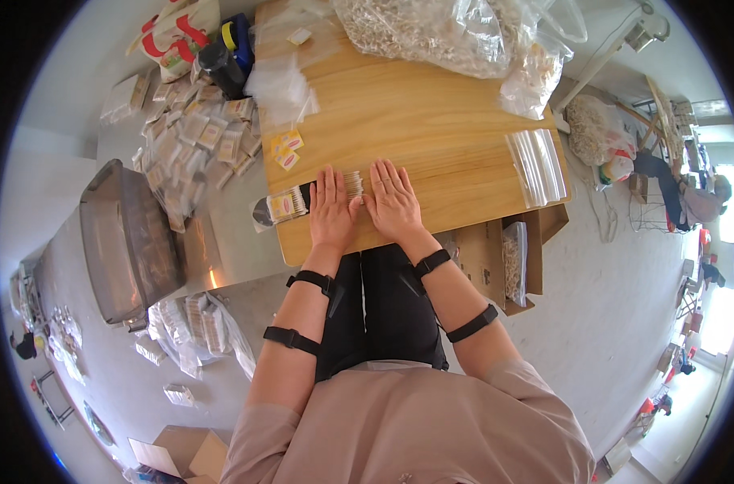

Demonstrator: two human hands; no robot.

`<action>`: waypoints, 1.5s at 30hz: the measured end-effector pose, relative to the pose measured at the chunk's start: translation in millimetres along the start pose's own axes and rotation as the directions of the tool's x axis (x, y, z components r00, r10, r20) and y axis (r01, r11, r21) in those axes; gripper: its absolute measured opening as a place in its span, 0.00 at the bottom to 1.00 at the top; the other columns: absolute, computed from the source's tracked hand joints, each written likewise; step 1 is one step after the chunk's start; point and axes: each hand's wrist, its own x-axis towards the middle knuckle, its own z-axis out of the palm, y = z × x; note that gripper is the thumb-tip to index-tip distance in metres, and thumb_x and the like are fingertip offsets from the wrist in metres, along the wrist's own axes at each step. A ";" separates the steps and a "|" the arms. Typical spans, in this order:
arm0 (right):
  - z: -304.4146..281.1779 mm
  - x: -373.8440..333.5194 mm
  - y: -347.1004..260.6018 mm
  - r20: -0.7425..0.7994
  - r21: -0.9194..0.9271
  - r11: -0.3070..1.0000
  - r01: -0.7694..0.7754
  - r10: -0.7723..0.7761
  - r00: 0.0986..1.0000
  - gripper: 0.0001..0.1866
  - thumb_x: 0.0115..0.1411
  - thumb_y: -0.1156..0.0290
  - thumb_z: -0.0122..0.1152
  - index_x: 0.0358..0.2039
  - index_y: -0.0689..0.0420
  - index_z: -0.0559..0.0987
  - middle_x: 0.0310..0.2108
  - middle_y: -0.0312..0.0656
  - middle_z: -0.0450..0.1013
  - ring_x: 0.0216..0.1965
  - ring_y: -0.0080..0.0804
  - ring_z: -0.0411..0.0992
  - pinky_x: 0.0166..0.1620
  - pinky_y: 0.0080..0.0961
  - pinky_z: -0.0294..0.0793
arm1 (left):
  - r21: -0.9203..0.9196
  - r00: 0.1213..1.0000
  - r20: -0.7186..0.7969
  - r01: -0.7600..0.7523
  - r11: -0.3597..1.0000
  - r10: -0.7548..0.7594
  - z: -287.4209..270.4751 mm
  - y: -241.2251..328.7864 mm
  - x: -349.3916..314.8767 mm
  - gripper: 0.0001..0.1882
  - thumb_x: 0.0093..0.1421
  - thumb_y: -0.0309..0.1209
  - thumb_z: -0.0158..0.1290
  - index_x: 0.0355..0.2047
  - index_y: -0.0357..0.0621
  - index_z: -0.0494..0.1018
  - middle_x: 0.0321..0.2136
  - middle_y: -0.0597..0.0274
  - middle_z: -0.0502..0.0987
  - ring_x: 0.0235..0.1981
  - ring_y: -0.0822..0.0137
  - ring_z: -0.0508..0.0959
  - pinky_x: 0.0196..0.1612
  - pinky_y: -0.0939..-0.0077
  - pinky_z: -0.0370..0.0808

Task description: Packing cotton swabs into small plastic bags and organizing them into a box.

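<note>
My left hand (332,210) lies flat with its fingers stretched forward, partly covering a black strip near the front edge of the wooden board (431,153). Left of it, a small packet (287,205) of thin pale pieces with a yellow-and-white card sits on that strip. Between my hands stands a short row of thin whitish sticks (353,184), whose exact kind I cannot make out. My right hand (394,202) is also flat, fingers extended, just right of this row. What lies beneath my palms is hidden. Beyond my left hand are loose yellow-and-white cards (287,148).
Clear flat bags (536,168) lie at the board's right, more (282,87) at its far left. A big bag of pale pieces (431,36) fills the back. Left are piled filled packets (197,141) and a grey bin (129,242). An open cardboard box (496,258) sits below the front edge.
</note>
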 end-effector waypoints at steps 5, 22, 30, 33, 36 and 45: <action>-0.2 4.9 -9.3 0.048 -0.096 0.992 0.088 -0.083 0.995 0.32 0.61 0.56 0.44 0.61 0.62 0.62 0.65 0.46 0.55 0.68 0.38 0.48 0.68 0.43 0.40 | -0.008 0.999 -0.037 -0.015 1.000 0.015 1.8 -2.9 -0.7 0.33 0.68 0.48 0.31 0.65 0.36 0.50 0.67 0.48 0.47 0.68 0.51 0.47 0.68 0.57 0.45; -3.0 -2.0 10.9 -0.281 0.385 0.921 0.063 0.052 0.958 0.10 0.46 0.82 0.53 0.28 0.56 0.80 0.39 0.42 0.74 0.52 0.46 0.69 0.52 0.39 0.69 | -0.008 0.998 -0.057 0.008 1.000 -0.008 2.5 1.1 1.1 0.28 0.66 0.38 0.37 0.64 0.39 0.52 0.66 0.51 0.51 0.67 0.52 0.50 0.67 0.57 0.48; 0.4 -2.8 10.1 -0.284 0.398 0.912 0.099 0.020 0.959 0.09 0.45 0.81 0.54 0.22 0.54 0.81 0.36 0.39 0.74 0.50 0.43 0.70 0.50 0.37 0.69 | -0.003 0.997 -0.072 0.012 1.000 -0.012 3.7 1.1 3.4 0.29 0.66 0.36 0.38 0.65 0.41 0.51 0.66 0.52 0.51 0.67 0.53 0.51 0.67 0.57 0.49; -2.6 -2.0 7.0 -0.274 0.383 0.917 0.112 -0.003 0.962 0.09 0.44 0.80 0.55 0.21 0.53 0.81 0.35 0.38 0.74 0.49 0.42 0.70 0.49 0.36 0.69 | -0.004 0.997 -0.069 0.018 1.000 -0.018 5.1 -0.5 3.1 0.29 0.65 0.36 0.39 0.65 0.42 0.50 0.66 0.53 0.51 0.67 0.54 0.51 0.67 0.57 0.48; -5.5 -1.1 4.1 -0.259 0.371 0.922 0.113 -0.014 0.966 0.08 0.44 0.80 0.56 0.21 0.52 0.81 0.35 0.37 0.74 0.49 0.41 0.70 0.49 0.36 0.69 | 0.000 0.997 -0.071 0.018 1.000 -0.018 5.9 -1.0 2.7 0.29 0.65 0.36 0.39 0.65 0.42 0.50 0.66 0.54 0.50 0.67 0.54 0.51 0.67 0.57 0.48; -4.9 -0.4 4.7 -0.245 0.381 0.919 0.096 0.000 0.970 0.08 0.44 0.79 0.56 0.22 0.52 0.82 0.35 0.37 0.73 0.49 0.41 0.70 0.48 0.35 0.68 | -0.005 0.998 -0.054 0.026 1.000 -0.026 2.5 1.7 3.9 0.29 0.66 0.36 0.39 0.65 0.42 0.50 0.66 0.54 0.50 0.67 0.54 0.51 0.67 0.58 0.48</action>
